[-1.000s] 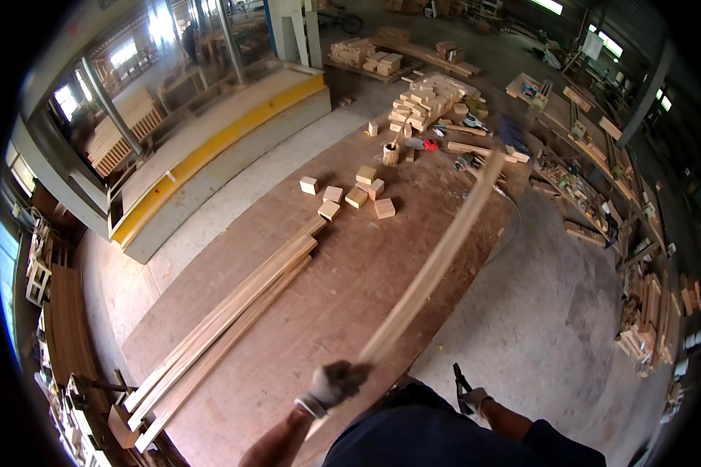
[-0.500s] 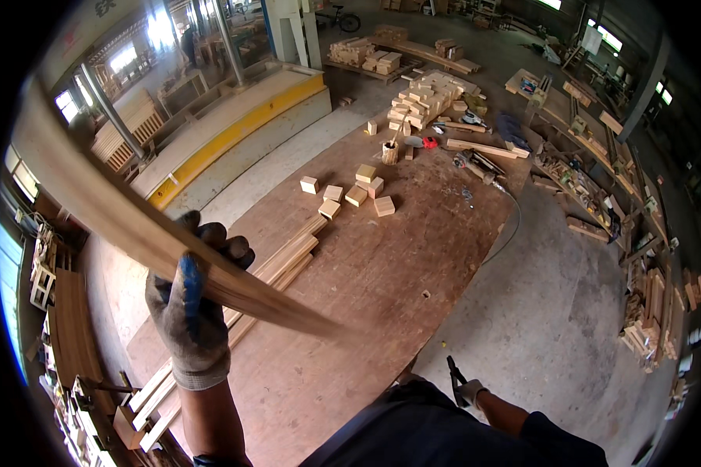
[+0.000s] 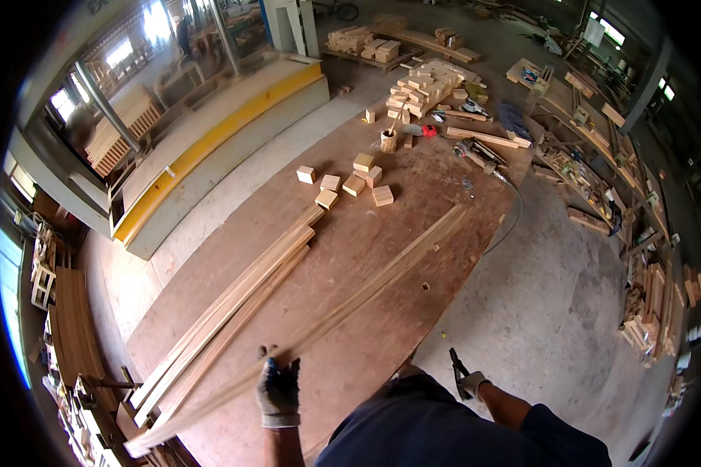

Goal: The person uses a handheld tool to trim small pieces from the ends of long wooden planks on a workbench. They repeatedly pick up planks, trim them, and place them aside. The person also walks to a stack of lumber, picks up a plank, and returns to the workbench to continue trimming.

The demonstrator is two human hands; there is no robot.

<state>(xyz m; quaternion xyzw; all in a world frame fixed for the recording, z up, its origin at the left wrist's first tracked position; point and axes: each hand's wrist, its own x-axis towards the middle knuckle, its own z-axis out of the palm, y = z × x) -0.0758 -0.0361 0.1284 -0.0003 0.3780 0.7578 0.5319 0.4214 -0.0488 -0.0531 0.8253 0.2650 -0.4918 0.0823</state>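
My gloved left hand (image 3: 279,391) grips a long thin wooden slat (image 3: 350,300) that lies low over a big brown plywood sheet (image 3: 382,233), running from bottom left up toward the upper right; the slat is motion-blurred near my hand. My gloved right hand (image 3: 467,381) hangs at my side, shut on a dark hand tool (image 3: 457,363). A stack of long wooden slats (image 3: 234,311) lies on the sheet just left of the held slat.
Small wooden blocks (image 3: 354,183) sit farther up the sheet, with a larger pile of blocks (image 3: 424,82) and tools beyond. A grey and yellow machine bed (image 3: 210,148) runs along the left. Bare concrete floor (image 3: 545,311) lies to the right, with timber scraps (image 3: 646,327) along shelving.
My left hand has swung the slat down from high at the left, where it was raised near my face, to low over the plywood sheet. My right hand stays at my side.
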